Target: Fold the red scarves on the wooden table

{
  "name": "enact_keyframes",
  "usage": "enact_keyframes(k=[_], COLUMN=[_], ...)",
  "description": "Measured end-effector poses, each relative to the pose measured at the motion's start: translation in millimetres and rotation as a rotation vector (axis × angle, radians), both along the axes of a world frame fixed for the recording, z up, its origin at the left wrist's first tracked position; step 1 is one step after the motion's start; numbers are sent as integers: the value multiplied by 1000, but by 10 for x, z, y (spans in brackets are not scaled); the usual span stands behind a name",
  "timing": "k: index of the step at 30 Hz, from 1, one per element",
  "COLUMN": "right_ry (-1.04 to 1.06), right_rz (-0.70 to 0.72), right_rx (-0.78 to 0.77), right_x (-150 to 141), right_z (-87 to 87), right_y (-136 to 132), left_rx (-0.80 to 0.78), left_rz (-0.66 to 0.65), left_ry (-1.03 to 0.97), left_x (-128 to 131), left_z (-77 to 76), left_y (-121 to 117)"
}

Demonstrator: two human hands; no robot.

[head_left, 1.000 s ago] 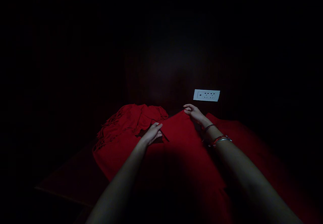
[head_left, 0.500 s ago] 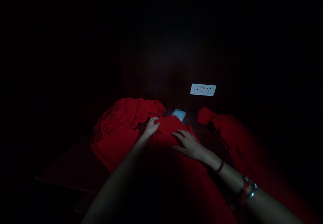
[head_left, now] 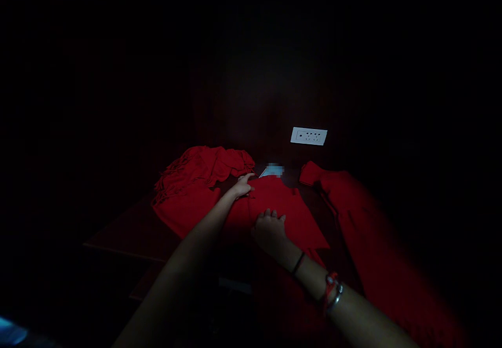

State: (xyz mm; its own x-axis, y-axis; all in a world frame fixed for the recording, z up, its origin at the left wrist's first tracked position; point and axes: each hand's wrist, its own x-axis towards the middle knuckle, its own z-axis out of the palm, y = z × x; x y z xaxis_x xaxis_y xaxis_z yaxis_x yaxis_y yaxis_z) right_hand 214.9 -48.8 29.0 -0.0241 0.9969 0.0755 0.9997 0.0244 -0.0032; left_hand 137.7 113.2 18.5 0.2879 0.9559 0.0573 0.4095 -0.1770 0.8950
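A red cloth (head_left: pixel 270 194) lies in front of me on a dark table. At its far left edge rests my left hand (head_left: pixel 242 186), forefinger stretched out and thumb apart. My right hand (head_left: pixel 270 231) presses on the nearer middle of the same cloth, its fingertips spread and its palm down. Neither hand visibly grips a fold. A red fringed scarf (head_left: pixel 212 164) lies bunched just left of my left hand. Shadow hides the cloth's near part.
A second long red cloth (head_left: pixel 361 228) runs along the right side. Behind the middle cloth lies a pale blue blurred item (head_left: pixel 273 170). A white socket plate (head_left: pixel 309 136) is on the dark wall. The table edge (head_left: pixel 121 252) shows at left.
My right hand has moved left and nearer to me across the cloth. The middle cloth's near right corner now lies spread out. The view has shifted slightly.
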Motion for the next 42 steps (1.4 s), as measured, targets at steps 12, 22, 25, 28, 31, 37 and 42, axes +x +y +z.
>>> enact_keyframes(k=[12,22,25,28,31,37,42], right_ry=[29,-79,-64,-85,-79,88,86], right_rz=[-191,38,-37,-181,-267,-83,-179], right_rx=[111,-148,-224,-257,-297,-194,-207], right_x=[709,352,512,534,476,645,777], right_z=[602,9,85,88,96,162,-137], right_y=[-137,-457,-392,-257,-122,22,100], left_rx=[-70,336,467,387,339,289,307], left_rz=[83,69,-157,-185,-160,-177,-179], left_ry=[-70,296,607,870,995,1093,1156], left_x=[235,-246,-612,-1030,-1327,-1534,-1519], left_z=[140,-170,-281,-352,-342,-269,-144], left_y=[-133,-39,-178,-336,-467,-566,-523])
